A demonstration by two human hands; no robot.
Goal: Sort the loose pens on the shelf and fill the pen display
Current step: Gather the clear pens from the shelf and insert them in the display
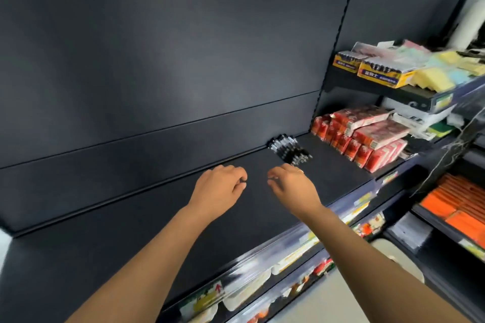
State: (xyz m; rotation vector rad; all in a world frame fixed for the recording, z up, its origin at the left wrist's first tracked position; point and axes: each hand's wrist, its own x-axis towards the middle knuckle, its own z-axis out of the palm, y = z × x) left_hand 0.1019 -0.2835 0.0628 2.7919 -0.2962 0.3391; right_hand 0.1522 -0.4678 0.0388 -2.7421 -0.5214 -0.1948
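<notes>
Currently: pens (288, 151) sit piled at the back of the shelf (157, 217), just beside red boxes (362, 139). Left hand (217, 186) and right hand (291, 186) hover near, fingers curled; whether they grip anything, cannot tell. Risk: nudged pile scatters, pens roll off the front edge.

Left hand (219, 186) and right hand (294, 186) hover over the shelf (131, 231), fingers curled; anything pinched is too blurred to tell. Pens (288, 151) lie piled just beyond the right hand.
</notes>
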